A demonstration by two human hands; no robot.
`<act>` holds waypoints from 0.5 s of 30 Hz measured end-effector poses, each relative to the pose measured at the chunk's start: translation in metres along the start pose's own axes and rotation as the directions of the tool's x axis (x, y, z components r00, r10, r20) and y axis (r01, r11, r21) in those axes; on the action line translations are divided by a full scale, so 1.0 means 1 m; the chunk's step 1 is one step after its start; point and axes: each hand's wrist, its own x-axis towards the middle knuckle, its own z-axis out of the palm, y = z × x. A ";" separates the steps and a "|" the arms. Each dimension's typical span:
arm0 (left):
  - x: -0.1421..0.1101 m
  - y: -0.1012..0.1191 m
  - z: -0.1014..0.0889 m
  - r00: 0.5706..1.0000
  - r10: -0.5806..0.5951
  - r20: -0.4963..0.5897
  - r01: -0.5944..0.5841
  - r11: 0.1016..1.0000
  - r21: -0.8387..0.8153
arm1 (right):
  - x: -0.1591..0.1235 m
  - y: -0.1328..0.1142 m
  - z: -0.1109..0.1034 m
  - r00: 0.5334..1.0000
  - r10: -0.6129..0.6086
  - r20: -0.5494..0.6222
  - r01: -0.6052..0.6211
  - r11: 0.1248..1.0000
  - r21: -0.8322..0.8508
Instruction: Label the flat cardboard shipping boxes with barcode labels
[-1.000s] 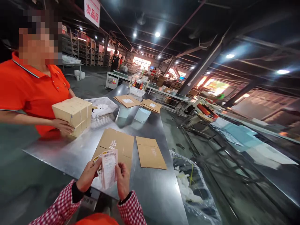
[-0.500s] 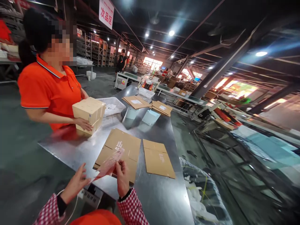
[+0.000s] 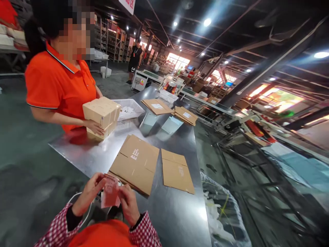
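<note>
Clamping a slip (image 3: 110,195) are left grip (image 3: 89,192) and right grip (image 3: 129,203); a basket (image 3: 139,107) holds papers (image 3: 127,109).

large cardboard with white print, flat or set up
Flat: the large cardboard lies low on the metal table, with no walls standing up.

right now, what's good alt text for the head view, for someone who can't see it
Left hand and right hand pinch a small printed slip at the near edge of a metal table, beside flattened cardboard. To the left, a person in an orange shirt rests a hand on a pale box, near a white basket.
</note>
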 end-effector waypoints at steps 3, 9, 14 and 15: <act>0.001 -0.011 0.000 1.000 -0.024 -0.006 0.023 0.999 -0.034 | -0.011 0.007 -0.001 0.996 -0.024 0.081 0.027 0.999 -0.044; 0.000 -0.011 0.001 0.993 -0.079 0.090 0.087 0.992 -0.088 | -0.018 -0.001 -0.001 0.995 0.025 0.098 -0.036 0.993 0.108; -0.001 -0.011 0.003 0.978 -0.081 0.194 0.076 0.997 0.032 | -0.002 -0.024 0.000 0.933 0.348 0.095 -0.304 0.618 0.725; -0.001 -0.013 0.005 0.976 -0.088 0.200 0.073 0.994 0.082 | 0.002 -0.025 0.000 0.909 0.415 0.041 -0.297 0.574 0.763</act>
